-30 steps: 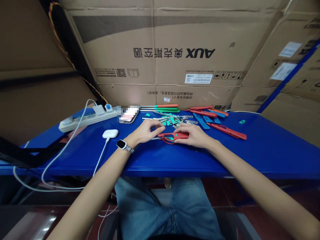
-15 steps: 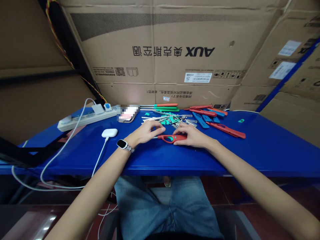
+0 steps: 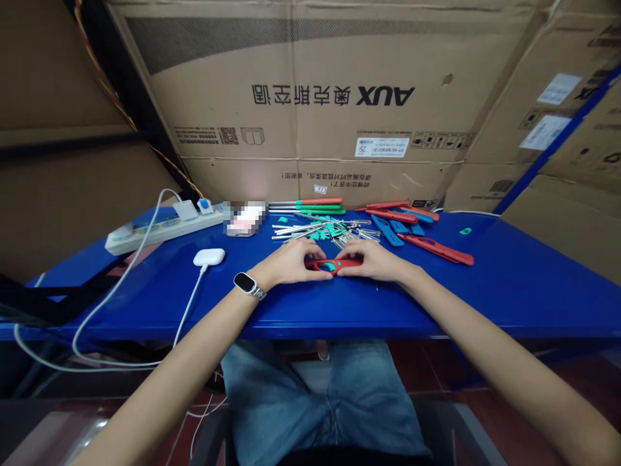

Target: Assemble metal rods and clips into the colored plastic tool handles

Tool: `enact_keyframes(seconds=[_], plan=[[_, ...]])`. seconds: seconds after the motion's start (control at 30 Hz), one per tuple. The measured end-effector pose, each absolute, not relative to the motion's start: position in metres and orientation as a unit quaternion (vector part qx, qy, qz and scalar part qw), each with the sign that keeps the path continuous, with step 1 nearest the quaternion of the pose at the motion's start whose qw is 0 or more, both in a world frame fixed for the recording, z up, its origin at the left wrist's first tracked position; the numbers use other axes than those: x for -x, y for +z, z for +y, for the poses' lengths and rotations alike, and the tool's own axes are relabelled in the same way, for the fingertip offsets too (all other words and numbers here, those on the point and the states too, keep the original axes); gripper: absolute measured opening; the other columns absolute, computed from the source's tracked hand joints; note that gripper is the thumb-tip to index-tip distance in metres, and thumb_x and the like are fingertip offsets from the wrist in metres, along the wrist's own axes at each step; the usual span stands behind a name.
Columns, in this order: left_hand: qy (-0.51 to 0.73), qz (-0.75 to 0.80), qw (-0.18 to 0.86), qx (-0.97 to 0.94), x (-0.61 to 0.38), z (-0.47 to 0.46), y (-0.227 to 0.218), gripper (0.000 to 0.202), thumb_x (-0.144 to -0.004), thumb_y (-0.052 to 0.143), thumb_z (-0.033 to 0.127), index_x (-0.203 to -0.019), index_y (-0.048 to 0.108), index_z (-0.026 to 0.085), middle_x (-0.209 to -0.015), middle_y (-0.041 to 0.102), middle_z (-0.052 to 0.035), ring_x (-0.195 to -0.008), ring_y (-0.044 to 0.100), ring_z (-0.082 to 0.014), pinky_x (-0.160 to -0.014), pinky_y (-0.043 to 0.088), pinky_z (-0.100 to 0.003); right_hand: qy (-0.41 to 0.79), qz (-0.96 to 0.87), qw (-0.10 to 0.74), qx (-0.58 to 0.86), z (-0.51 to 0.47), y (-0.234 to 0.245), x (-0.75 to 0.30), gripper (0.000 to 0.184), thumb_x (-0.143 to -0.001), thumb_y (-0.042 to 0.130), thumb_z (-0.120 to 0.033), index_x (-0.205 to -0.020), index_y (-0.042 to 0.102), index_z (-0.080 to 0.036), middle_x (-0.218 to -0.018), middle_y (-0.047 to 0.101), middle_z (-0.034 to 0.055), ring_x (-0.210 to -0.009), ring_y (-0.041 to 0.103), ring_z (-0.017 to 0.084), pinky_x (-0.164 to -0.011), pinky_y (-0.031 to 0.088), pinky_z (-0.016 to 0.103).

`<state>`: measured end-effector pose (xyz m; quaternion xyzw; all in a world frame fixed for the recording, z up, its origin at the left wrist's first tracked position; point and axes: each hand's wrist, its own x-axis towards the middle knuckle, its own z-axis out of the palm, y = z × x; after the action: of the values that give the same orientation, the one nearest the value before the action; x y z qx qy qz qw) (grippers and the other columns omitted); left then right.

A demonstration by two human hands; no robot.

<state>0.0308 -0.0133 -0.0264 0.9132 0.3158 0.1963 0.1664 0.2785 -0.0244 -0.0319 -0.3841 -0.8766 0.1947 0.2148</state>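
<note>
A red long-nosed lighter [image 3: 322,264] with a green trigger lies level just above or on the blue table, between my two hands. My left hand [image 3: 295,260], with a watch on its wrist, wraps round the trigger end and hides the metal nozzle. The other end is gripped by my right hand [image 3: 371,260], thumb below and fingers above. Right behind the hands is a loose pile of metal tubes [image 3: 294,231], green triggers [image 3: 332,228] and clear inner parts [image 3: 369,234].
Finished-looking lighters [image 3: 320,206] with orange and green handles lie at the back. Red and blue handle shells [image 3: 436,250] are at the right. A phone [image 3: 246,219], a white earbud case [image 3: 209,257] on a cable and a power strip [image 3: 160,232] stand left. Cardboard [image 3: 315,65] walls the back.
My left hand has moved right and closed round the trigger end of the lighter, covering its metal nozzle. My right hand keeps its grip. The view has shifted slightly.
</note>
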Motion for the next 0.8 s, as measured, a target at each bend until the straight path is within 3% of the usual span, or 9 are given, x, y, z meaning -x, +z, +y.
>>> enact_keyframes(seconds=[0.17,0.43,0.63,0.8], plan=[[0.177,0.330,0.118,-0.919,-0.037,-0.014,-0.032,0.042,-0.084,0.066,0.059,-0.097,0.071,0.019,-0.093,0.063,-0.0048,-0.084,0.060,-0.0195,-0.070,0.044,-0.028,0.217,-0.871,0.216,0.384,-0.024,-0.033,-0.278,0.030,-0.080,0.075,-0.041,-0.100,0.075,-0.018,-0.089,0.066,0.0042,-0.082,0.060,0.018,-0.074,0.044,0.030],[0.172,0.359,0.142,-0.906,-0.038,-0.014,-0.032,0.045,-0.079,0.070,0.062,-0.092,0.075,0.019,-0.088,0.061,-0.0041,-0.078,0.058,-0.0187,-0.064,0.040,-0.027,0.248,-0.862,0.194,0.396,-0.018,-0.033,-0.278,0.036,-0.077,0.077,-0.045,-0.098,0.075,-0.017,-0.089,0.066,0.0043,-0.082,0.059,0.018,-0.073,0.044,0.030],[0.165,0.404,0.125,-0.891,-0.039,-0.022,-0.033,0.045,-0.082,0.067,0.063,-0.101,0.077,0.023,-0.087,0.060,-0.0044,-0.076,0.058,-0.0197,-0.060,0.035,-0.027,0.279,-0.858,0.152,0.404,-0.014,-0.027,-0.275,0.036,-0.074,0.077,-0.047,-0.093,0.073,-0.016,-0.083,0.067,0.0032,-0.076,0.059,0.017,-0.066,0.042,0.027],[0.196,0.383,0.104,-0.897,-0.035,-0.022,-0.041,0.045,-0.081,0.071,0.058,-0.111,0.075,0.024,-0.091,0.060,-0.0053,-0.086,0.059,-0.0219,-0.067,0.041,-0.029,0.297,-0.850,0.131,0.415,-0.018,-0.024,-0.271,0.036,-0.075,0.076,-0.044,-0.093,0.066,-0.015,-0.076,0.061,0.0000,-0.066,0.052,0.014,-0.058,0.037,0.025]])
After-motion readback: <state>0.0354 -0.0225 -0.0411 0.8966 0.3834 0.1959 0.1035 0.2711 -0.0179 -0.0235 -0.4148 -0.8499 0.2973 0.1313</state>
